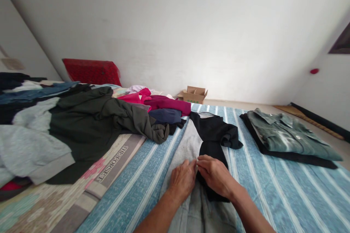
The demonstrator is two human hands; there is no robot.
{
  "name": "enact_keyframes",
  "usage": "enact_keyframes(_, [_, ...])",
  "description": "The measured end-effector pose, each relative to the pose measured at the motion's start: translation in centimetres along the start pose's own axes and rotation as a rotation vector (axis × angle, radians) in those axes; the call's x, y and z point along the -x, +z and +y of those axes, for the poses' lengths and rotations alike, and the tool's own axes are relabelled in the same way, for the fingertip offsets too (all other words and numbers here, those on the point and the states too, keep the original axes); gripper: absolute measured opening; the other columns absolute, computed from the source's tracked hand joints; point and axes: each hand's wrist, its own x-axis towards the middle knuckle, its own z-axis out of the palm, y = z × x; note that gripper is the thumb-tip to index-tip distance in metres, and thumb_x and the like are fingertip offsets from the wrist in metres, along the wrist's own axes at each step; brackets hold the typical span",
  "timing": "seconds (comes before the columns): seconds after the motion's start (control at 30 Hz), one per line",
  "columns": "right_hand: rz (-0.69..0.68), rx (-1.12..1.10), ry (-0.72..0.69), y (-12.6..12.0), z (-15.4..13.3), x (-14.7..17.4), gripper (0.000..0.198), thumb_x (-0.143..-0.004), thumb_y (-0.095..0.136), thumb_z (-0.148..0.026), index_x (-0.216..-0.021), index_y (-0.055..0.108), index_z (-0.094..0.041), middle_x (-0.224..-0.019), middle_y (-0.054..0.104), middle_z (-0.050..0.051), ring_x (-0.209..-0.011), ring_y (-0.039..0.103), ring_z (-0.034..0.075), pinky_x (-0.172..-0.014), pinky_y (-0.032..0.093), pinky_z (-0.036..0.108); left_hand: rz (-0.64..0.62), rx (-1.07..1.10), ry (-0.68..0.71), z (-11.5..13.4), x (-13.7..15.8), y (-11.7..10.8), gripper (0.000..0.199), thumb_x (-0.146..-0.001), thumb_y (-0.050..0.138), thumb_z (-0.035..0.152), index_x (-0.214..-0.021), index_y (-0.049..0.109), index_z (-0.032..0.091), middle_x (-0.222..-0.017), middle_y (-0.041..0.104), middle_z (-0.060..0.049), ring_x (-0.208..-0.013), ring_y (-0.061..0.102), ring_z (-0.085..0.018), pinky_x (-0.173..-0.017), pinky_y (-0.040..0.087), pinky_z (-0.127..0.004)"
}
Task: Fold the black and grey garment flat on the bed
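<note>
Hands (182, 178) close together on grey-black garment (189, 140).

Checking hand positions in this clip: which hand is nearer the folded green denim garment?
Right. The right hand is left of the denim garment; the left hand is farther left, beside the right.

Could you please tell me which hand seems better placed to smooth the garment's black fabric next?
Probably the right hand: it is over the black fabric of the garment, whereas the left hand is over the grey part.
</note>
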Motion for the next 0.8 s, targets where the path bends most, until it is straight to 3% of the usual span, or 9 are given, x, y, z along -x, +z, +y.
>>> enact_keyframes(0.1, [0.065, -0.023, 0.0, 1.4, 1.4, -0.4, 0.031, -0.091, 0.036, -0.014, -0.102, 0.065, -0.018, -0.122, 0.06, 0.009, -0.115, 0.053, 0.017, -0.096, 0.042, 0.026, -0.011, -0.012, -0.018, 0.2, -0.1, -0.1, 0.039, -0.097, 0.023, 0.025, -0.113, 0.058, 0.022, -0.094, 0.063, -0.008, -0.084, 0.065, -0.022, -0.068, 0.046, -0.031])
enact_keyframes(0.17, [0.058, -0.012, -0.009, 2.2, 2.2, -0.6, 0.033, -0.091, 0.035, -0.013, -0.106, 0.064, -0.016, -0.125, 0.058, 0.009, -0.123, 0.048, 0.018, -0.102, 0.038, 0.027, -0.015, -0.019, -0.017, 0.3, -0.1, -0.3, 0.038, -0.097, 0.024, 0.024, -0.113, 0.058, 0.021, -0.095, 0.063, -0.008, -0.084, 0.064, -0.022, -0.069, 0.046, -0.03])
enact_keyframes(0.37, [-0.024, 0.029, 0.063, 2.8, 2.9, -0.7, 0.028, -0.089, 0.041, -0.016, -0.102, 0.066, -0.017, -0.115, 0.062, 0.009, -0.116, 0.052, 0.019, -0.102, 0.039, 0.029, -0.007, -0.042, -0.013, 0.4, 0.0, -0.3, 0.039, -0.097, 0.022, 0.025, -0.112, 0.058, 0.022, -0.095, 0.062, -0.008, -0.085, 0.064, -0.022, -0.07, 0.047, -0.03])
enact_keyframes(0.57, [0.043, 0.049, 0.06, 2.8, 2.7, -0.6, 0.036, -0.09, 0.04, -0.018, -0.121, 0.059, -0.015, -0.134, 0.052, 0.01, -0.126, 0.044, 0.019, -0.106, 0.035, 0.03, -0.012, -0.023, -0.009, 0.3, -0.2, -0.3, 0.038, -0.095, 0.025, 0.021, -0.113, 0.058, 0.02, -0.096, 0.062, -0.01, -0.086, 0.065, -0.022, -0.071, 0.048, -0.032])
enact_keyframes(0.8, [-0.039, 0.074, 0.069, 3.4, 2.6, -0.7, 0.041, -0.093, 0.038, -0.022, -0.131, 0.052, -0.016, -0.137, 0.05, 0.009, -0.13, 0.04, 0.025, -0.109, 0.031, 0.041, -0.038, -0.024, -0.029, 0.4, -0.2, -0.5, 0.039, -0.094, 0.025, 0.019, -0.113, 0.059, 0.02, -0.098, 0.062, -0.01, -0.089, 0.064, -0.024, -0.073, 0.049, -0.034])
